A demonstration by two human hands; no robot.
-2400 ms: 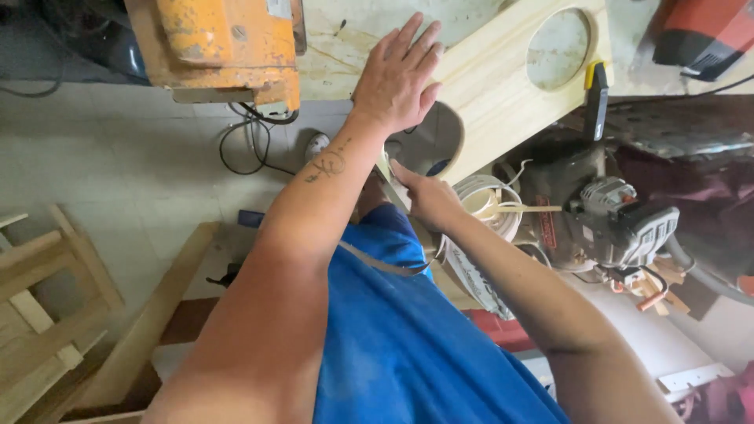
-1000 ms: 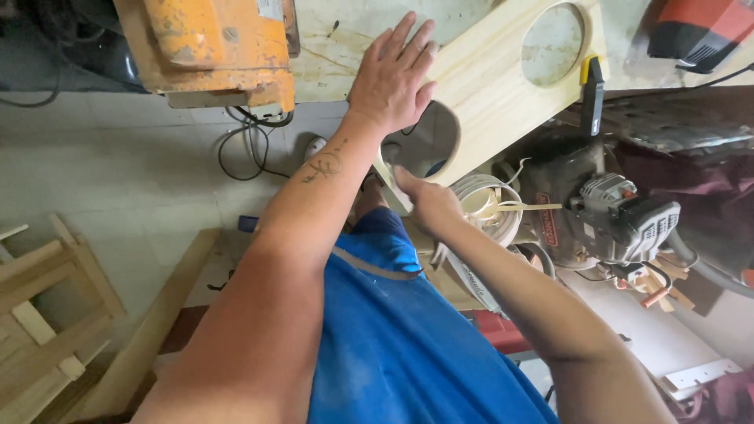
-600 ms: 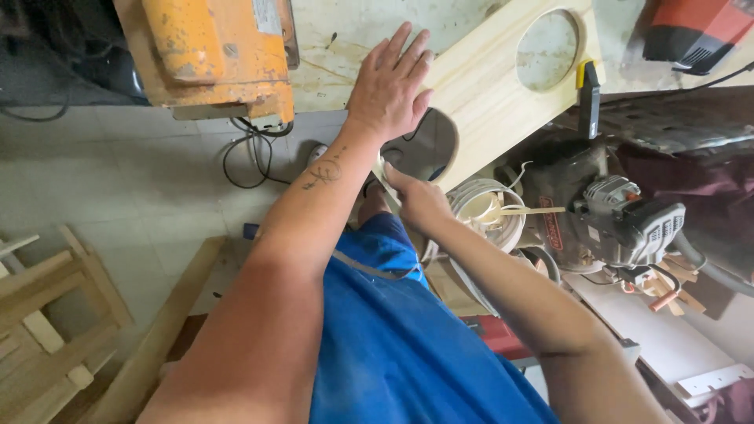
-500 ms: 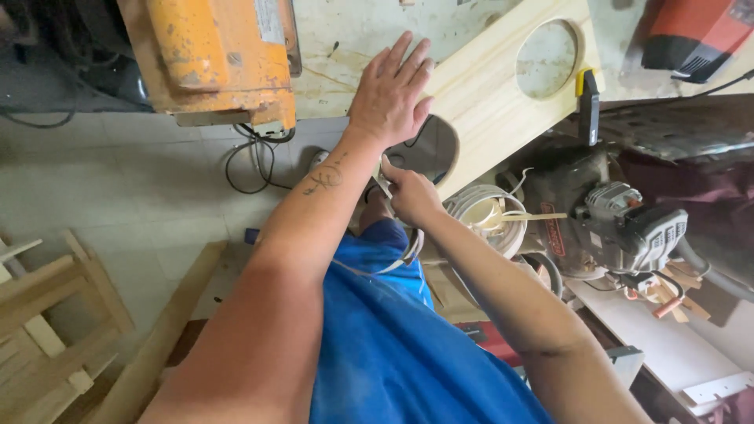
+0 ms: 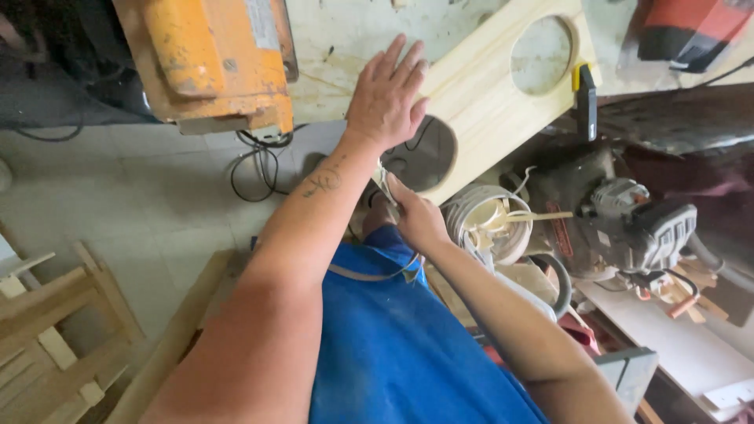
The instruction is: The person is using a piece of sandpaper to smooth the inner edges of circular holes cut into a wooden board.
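Left hand [image 5: 386, 96] pressed flat, fingers spread, on the pale wooden board [image 5: 487, 102] with two round holes, lying slantwise at the edge of the scuffed tabletop [image 5: 345, 39]. Grip open, palm down, just above the nearer hole. Right hand [image 5: 416, 216] lower, under the board's edge, grip closed on a small pale piece [image 5: 385, 179]; too little visible to tell its kind. Orange machine [image 5: 212, 63] to the left, grey power tool [image 5: 628, 228] and coiled white cord [image 5: 479, 224] to the right, below.
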